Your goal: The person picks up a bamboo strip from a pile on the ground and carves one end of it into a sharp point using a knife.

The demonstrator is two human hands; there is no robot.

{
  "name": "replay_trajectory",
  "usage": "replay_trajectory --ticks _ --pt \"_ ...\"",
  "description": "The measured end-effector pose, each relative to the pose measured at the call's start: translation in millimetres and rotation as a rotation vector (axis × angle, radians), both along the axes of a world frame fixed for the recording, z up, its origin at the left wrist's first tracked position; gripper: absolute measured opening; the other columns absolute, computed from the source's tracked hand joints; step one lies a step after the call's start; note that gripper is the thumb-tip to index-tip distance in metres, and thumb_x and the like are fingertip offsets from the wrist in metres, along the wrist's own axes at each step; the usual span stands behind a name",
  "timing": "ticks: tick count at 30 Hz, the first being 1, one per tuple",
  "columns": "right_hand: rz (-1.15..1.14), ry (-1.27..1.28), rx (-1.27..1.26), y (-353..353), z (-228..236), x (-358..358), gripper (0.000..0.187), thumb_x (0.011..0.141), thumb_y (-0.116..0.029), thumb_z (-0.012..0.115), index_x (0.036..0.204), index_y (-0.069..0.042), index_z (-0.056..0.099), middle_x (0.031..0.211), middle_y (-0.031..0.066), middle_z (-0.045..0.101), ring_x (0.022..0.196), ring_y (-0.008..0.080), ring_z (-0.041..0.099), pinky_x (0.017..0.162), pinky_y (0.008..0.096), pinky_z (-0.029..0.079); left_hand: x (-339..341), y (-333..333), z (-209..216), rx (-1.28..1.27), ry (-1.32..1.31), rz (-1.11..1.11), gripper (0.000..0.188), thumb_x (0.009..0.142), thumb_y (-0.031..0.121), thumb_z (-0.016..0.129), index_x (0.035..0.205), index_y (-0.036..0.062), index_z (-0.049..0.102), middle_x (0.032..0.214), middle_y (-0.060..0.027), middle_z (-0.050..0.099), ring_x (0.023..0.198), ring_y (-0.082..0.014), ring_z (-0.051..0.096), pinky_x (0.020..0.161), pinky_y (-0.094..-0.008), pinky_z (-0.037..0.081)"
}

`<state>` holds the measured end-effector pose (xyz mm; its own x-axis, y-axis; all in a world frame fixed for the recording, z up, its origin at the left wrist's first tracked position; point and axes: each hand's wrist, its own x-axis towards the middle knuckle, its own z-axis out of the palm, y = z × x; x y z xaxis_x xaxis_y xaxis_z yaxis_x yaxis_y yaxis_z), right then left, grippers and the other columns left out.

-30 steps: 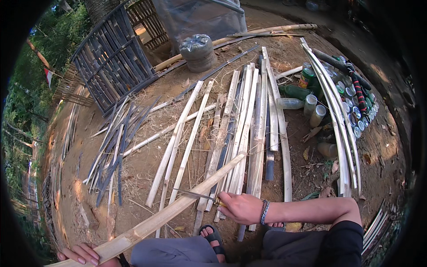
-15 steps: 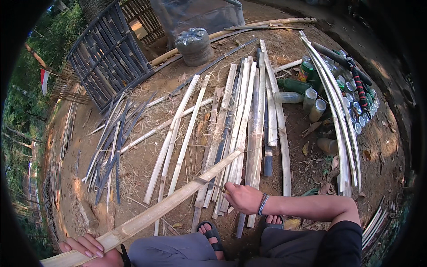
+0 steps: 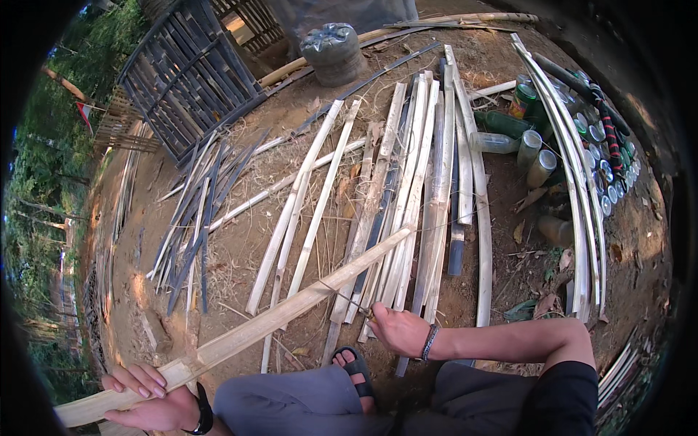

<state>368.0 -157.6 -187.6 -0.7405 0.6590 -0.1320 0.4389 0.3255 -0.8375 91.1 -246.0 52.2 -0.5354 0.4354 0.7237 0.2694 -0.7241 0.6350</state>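
Grasping the bamboo strip (image 3: pixel 269 320) near its lower-left end, the left hand (image 3: pixel 156 400) lays its fingers over the upper edge, with the thumb along the lower one. The strip slants up and away in front of the legs (image 3: pixel 287 400), held off the ground (image 3: pixel 636 247). It looks light for its length and stiff, probably springy toward the thin far tip; its split edges may be sharp, so the broad near part, beside the joint, seems the safest hold. Its colour is pale straw, with a ridged joint just beyond the fingers and a tapering far end. Farther along, the right hand (image 3: pixel 400 333) is clenched around the handle of a thin knife (image 3: pixel 347 299), whose blade crosses the strip; how deep it bites cannot be told. Beyond lie loose strips (image 3: pixel 416 182), with glass bottles (image 3: pixel 530 149) to their right and a dark slatted panel (image 3: pixel 174 87) farther off, leftward.
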Motion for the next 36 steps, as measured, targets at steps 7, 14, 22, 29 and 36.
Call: replay_trajectory --ticks 7,14,22,29,36 --pt "-0.007 -0.083 0.056 15.4 9.3 8.2 0.027 0.096 -0.022 0.044 0.095 0.004 0.037 0.069 0.0283 0.06 0.066 0.0452 0.062 0.058 0.0514 0.051 -2.3 4.7 -3.2 -0.043 0.021 0.015 0.046 0.098 0.049 0.027 0.085 0.0071 0.038 0.063 -0.0027 0.034 0.043 -0.0108 0.031 0.04 -0.0212 0.028" --pt "-0.052 -0.088 -0.001 8.9 27.6 15.7 0.027 0.096 -0.022 0.046 0.096 0.003 0.036 0.076 0.0285 0.06 0.064 0.046 0.061 0.054 0.0519 0.05 19.0 10.1 0.5 0.006 0.067 -0.011 0.036 0.096 0.04 0.034 0.091 0.0044 0.039 0.069 -0.0043 0.036 0.046 -0.0119 0.033 0.042 -0.0228 0.03" --pt "0.004 -0.05 0.119 9.7 50.0 8.2 0.029 0.094 -0.023 0.05 0.098 0.002 0.036 0.078 0.0254 0.059 0.061 0.0422 0.061 0.051 0.0471 0.052 26.5 4.5 -2.9 0.047 0.147 0.049 0.042 0.1 0.047 0.027 0.089 0.0079 0.038 0.065 -0.0019 0.034 0.045 -0.0096 0.035 0.04 -0.0207 0.031" --pt "0.023 -0.049 0.114 2.4 72.9 5.4 0.027 0.095 -0.024 0.048 0.097 0.001 0.037 0.078 0.0246 0.059 0.062 0.0418 0.062 0.051 0.0483 0.051 31.8 6.6 -2.1 0.058 0.129 0.119 0.046 0.1 0.051 0.024 0.086 0.0099 0.037 0.062 -0.0001 0.033 0.043 -0.0082 0.032 0.038 -0.0193 0.028" --pt "-0.005 -0.094 0.129 6.6 72.0 9.3 0.024 0.095 -0.021 0.047 0.095 0.001 0.037 0.076 0.0227 0.058 0.061 0.04 0.063 0.049 0.0465 0.052 42.1 5.6 -1.5 0.063 0.119 0.15 0.044 0.1 0.05 0.027 0.085 0.0102 0.036 0.062 -0.0002 0.033 0.043 -0.0078 0.032 0.037 -0.0197 0.028"
